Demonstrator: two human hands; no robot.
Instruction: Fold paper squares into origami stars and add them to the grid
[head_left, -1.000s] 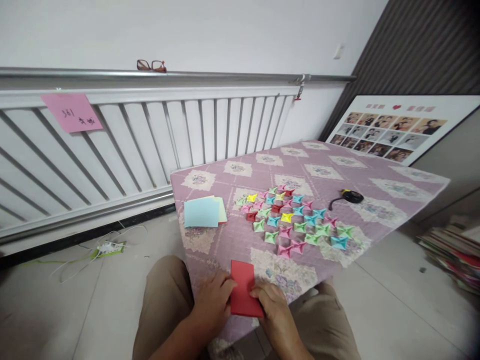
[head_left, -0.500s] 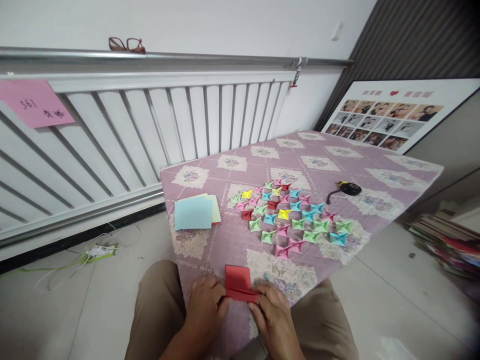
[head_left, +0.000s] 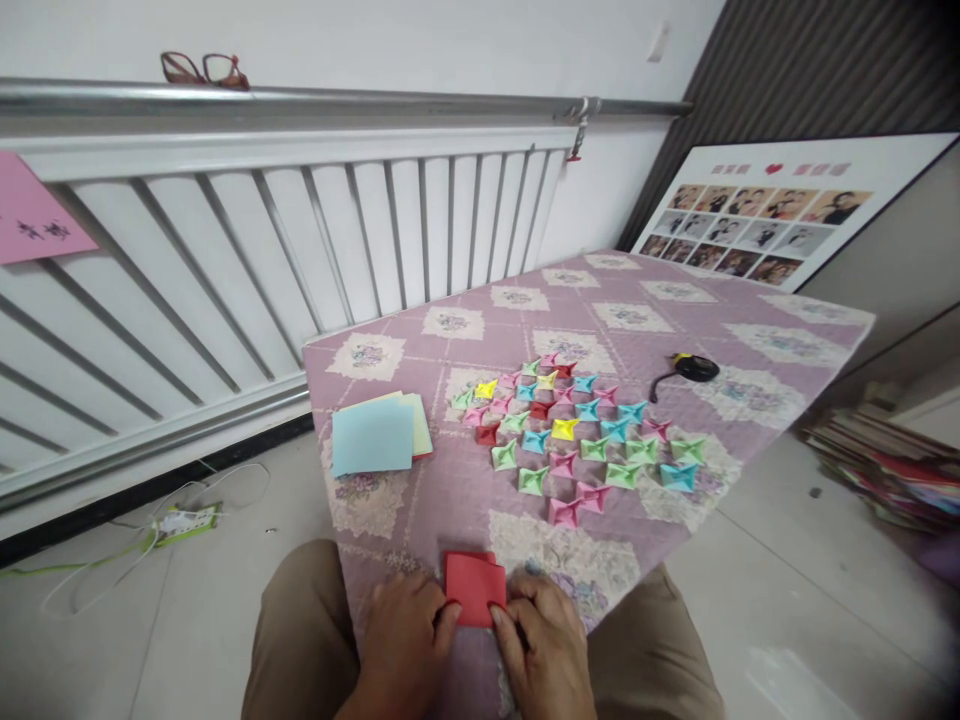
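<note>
A folded red paper [head_left: 475, 588] lies at the near edge of the cloth-covered table [head_left: 457, 500], its upper layer slightly askew over the lower one. My left hand [head_left: 405, 630] grips its lower left side, thumb on top and fingers curled. On the lower right side my right hand [head_left: 544, 635] pinches it the same way, thumb tip pressing the paper. Beyond the hands sit several small folded paper shapes [head_left: 564, 429] in pink, green, blue, yellow and red. To the left rests a stack of coloured paper sheets [head_left: 373, 436], light blue on top.
A black tape measure [head_left: 696, 369] with a strap lies at the table's right. Behind stands a white radiator [head_left: 375, 230] with glasses [head_left: 204, 70] on the pipe above. A power strip [head_left: 184, 522] with cables is on the floor at left. Stacked papers [head_left: 885, 470] are at right.
The red paper's near flap, earlier a narrow raised strip, now lies folded over as a near-square. Both thumbs have come onto it. The view has shifted slightly.
</note>
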